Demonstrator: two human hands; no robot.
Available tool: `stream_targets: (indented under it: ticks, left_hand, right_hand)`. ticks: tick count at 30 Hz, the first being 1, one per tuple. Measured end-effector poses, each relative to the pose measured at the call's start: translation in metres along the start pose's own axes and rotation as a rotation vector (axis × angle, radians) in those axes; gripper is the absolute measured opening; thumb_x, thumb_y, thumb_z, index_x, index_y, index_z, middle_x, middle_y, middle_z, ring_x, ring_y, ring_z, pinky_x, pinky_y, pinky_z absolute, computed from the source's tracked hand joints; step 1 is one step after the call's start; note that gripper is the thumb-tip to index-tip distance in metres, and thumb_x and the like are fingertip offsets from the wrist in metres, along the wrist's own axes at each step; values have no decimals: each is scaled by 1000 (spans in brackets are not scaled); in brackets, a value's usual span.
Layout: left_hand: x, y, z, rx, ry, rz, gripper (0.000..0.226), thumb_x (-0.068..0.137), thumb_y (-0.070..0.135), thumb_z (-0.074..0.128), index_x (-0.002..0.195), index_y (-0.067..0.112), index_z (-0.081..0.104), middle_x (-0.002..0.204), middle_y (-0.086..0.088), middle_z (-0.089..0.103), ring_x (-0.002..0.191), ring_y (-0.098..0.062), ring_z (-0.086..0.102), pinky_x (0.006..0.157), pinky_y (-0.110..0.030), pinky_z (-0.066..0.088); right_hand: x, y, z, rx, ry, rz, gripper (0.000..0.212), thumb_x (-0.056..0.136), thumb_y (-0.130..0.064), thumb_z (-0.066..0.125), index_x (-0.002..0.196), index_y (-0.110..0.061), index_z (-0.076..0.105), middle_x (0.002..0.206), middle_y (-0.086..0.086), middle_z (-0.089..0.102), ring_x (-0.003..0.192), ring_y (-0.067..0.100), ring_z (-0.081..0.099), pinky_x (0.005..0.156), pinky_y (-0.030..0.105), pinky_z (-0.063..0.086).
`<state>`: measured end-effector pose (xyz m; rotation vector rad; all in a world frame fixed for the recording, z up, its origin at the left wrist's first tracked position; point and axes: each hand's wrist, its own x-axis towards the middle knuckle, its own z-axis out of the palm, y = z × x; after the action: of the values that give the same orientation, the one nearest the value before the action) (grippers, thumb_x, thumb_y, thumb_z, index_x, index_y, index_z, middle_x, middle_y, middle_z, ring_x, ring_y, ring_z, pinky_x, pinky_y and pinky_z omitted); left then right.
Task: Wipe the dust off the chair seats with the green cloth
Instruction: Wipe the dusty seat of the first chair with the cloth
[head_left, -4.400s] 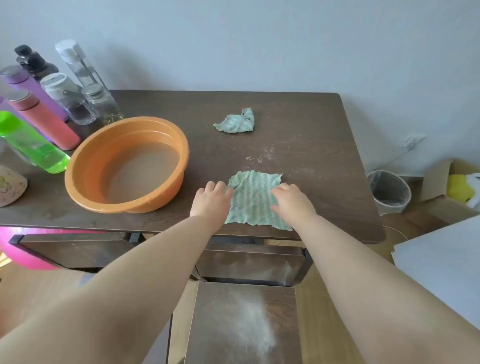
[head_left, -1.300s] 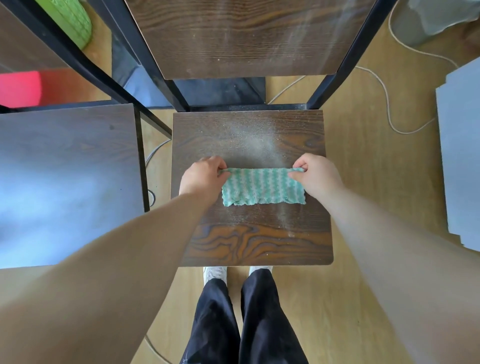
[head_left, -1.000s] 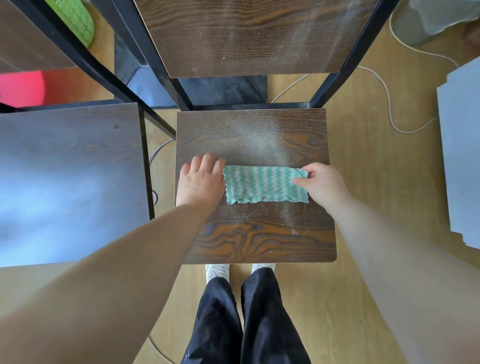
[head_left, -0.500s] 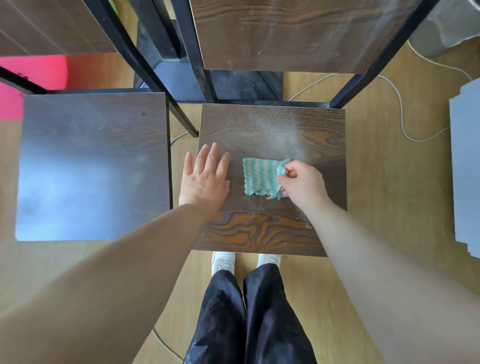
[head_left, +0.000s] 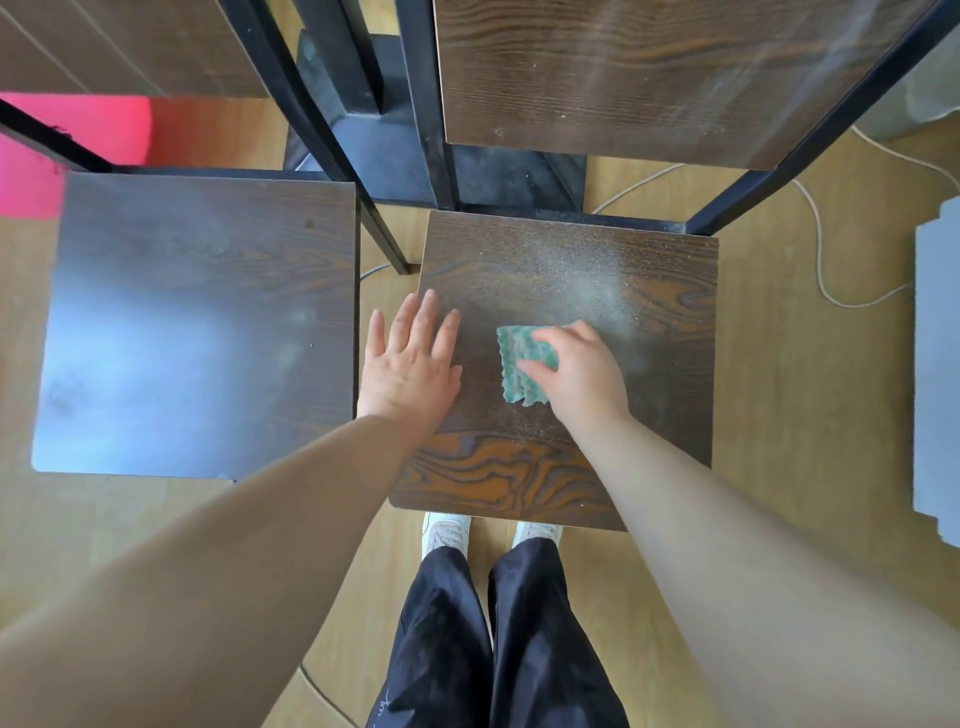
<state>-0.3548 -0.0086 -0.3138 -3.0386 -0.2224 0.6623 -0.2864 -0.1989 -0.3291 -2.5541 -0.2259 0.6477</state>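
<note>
The right hand (head_left: 579, 376) is lying palm down on the green cloth (head_left: 517, 358), its fingers and thumb laid loosely across the top and pressing it to the wood rather than gripping it. The cloth is sitting folded into a small pad near the middle of the chair seat (head_left: 670, 332), with its wavy left and near edges showing past the hand. The left hand (head_left: 410, 361) is resting released, fingers straight and spread, over the left edge of the same seat, just beside the cloth but not touching it.

A pale band of dust (head_left: 587, 291) is running across the seat from behind the cloth toward the far right corner, and fine specks are lying along the near part too. The chair back (head_left: 623, 78) is rising behind the seat in a black metal frame (head_left: 753, 182). A second chair seat (head_left: 197, 322) is standing just to the left, catching a bluish glare.

Below, the person's dark trousers (head_left: 519, 649) and white shoes (head_left: 447, 532) are showing at the seat's near edge. A thin cord (head_left: 826, 280) is trailing over the wooden floor (head_left: 810, 441) on the right.
</note>
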Motion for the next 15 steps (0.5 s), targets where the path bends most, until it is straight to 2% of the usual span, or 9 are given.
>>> stream_targets:
  ticks: [4, 6, 9, 12, 15]
  left_hand:
    - [3, -3, 5, -15, 0, -12, 66, 103, 46, 32, 158, 23, 4, 166, -7, -5, 153, -27, -5, 122, -54, 2]
    - [6, -6, 8, -16, -4, -18, 66, 103, 47, 31, 158, 23, 3, 166, -7, -5, 153, -27, -6, 122, -54, 2]
    - [9, -14, 12, -18, 7, -28, 66, 103, 46, 31, 158, 23, 4, 166, -7, -5, 153, -27, -5, 122, -54, 2]
    - [15, -24, 13, -8, 11, -49, 66, 103, 47, 29, 158, 23, 3, 166, -7, -5, 153, -27, -6, 122, -54, 3]
    - [23, -38, 9, 2, 22, -77, 64, 103, 46, 26, 158, 23, 2, 166, -8, -5, 153, -28, -7, 122, -55, 2]
  right_hand:
    - [-3, 3, 17, -197, -30, -59, 60, 82, -43, 73, 137, -29, 51, 122, 3, 47, 113, 27, 46, 79, 41, 53]
    - [-2, 3, 25, -232, 34, -87, 54, 83, -35, 74, 133, -27, 57, 116, 4, 51, 106, 29, 49, 72, 41, 54]
    - [2, 5, 31, -172, 130, -124, 37, 86, -14, 68, 122, -21, 67, 108, 5, 58, 94, 31, 56, 66, 41, 55]
    - [14, -5, 27, -73, 122, -99, 34, 91, -8, 58, 123, -17, 67, 111, 5, 59, 92, 30, 60, 72, 35, 52]
    - [39, -32, 19, 33, 168, -98, 35, 96, -12, 55, 129, -16, 63, 116, 3, 56, 98, 24, 60, 86, 33, 51]
